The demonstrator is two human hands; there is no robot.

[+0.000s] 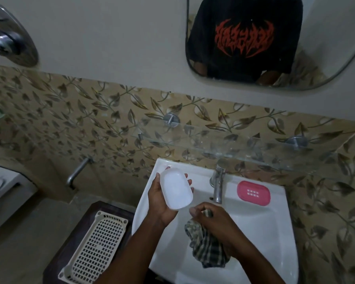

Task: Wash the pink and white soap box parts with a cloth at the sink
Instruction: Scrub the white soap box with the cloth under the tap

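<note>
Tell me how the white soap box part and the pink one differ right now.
The white part is held in the left hand above the sink; the pink part lies on the rim right of the tap. The white looks plain, the pink has drain holes. Both are rounded rectangles.

A cream basket (94,242) with many little holes lies on a dark stool (86,210), left of the tap (218,185). A glass shelf (234,144) hangs above the tap. A mirror (326,58) hangs higher up.
</note>
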